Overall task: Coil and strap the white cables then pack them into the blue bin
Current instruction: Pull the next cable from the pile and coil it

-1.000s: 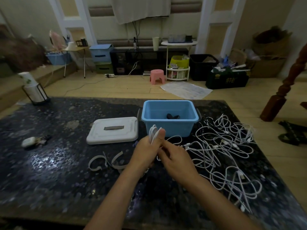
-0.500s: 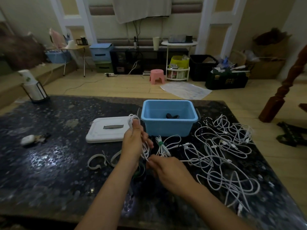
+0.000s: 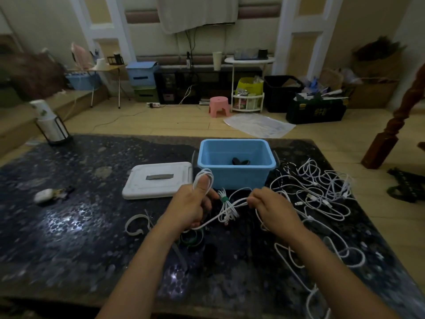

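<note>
We see the dark worktop (image 3: 69, 226) carrying the blue bin (image 3: 236, 178) near its far edge, with loose white cables (image 3: 322, 199) piled toward the right edge. Our left hand (image 3: 190, 206) grips a coiled cable (image 3: 203, 180), thumb up over its loops. Our right hand (image 3: 271, 206) pinches that cable's free run, near a green-strapped bundle (image 3: 226, 206).

Dim room, cream wall (image 3: 147, 31), wooden floor (image 3: 184, 122), pink stool (image 3: 219, 106), round white side table (image 3: 249, 60), black crate (image 3: 283, 93)

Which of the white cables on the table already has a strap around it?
The small bundle lying between the hands, just in front of the blue bin: a green strap cinches it. The pile of cables at right lies loose, unstrapped.
</note>
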Demonstrator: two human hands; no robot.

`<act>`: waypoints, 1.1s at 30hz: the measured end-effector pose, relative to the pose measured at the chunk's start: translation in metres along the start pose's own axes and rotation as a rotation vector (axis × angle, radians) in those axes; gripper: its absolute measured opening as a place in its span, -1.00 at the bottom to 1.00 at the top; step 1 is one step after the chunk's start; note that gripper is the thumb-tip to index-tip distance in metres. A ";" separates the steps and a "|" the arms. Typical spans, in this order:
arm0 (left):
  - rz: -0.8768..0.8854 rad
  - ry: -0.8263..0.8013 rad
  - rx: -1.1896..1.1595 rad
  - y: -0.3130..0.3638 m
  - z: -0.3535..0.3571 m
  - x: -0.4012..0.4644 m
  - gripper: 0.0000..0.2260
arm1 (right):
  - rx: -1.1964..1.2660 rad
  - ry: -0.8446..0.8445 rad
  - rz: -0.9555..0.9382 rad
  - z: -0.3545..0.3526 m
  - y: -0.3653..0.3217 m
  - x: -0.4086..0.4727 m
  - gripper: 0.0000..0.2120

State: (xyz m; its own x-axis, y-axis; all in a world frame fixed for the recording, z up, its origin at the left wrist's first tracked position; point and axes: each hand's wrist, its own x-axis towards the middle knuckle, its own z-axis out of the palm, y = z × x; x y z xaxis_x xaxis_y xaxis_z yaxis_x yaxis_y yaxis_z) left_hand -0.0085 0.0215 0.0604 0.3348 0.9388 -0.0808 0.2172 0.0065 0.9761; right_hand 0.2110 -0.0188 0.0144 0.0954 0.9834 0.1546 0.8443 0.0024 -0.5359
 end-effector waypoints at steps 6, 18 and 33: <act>-0.033 -0.059 0.312 -0.016 0.013 0.004 -0.41 | 0.146 0.146 -0.063 0.013 -0.022 0.000 -0.80; 0.089 -0.010 0.451 -0.024 0.012 0.011 -0.38 | 0.122 0.183 -0.035 0.008 -0.020 0.002 -0.78; 0.073 0.173 0.111 -0.013 0.011 0.009 -0.40 | 0.608 0.048 -0.055 0.016 -0.058 -0.006 -0.89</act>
State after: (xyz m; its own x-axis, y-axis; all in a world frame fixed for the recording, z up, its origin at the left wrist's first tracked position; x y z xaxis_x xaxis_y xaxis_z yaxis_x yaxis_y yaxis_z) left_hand 0.0023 0.0261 0.0451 0.1927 0.9806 0.0347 0.3012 -0.0928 0.9490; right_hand 0.1523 -0.0220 0.0311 0.0958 0.9696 0.2250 0.3975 0.1700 -0.9017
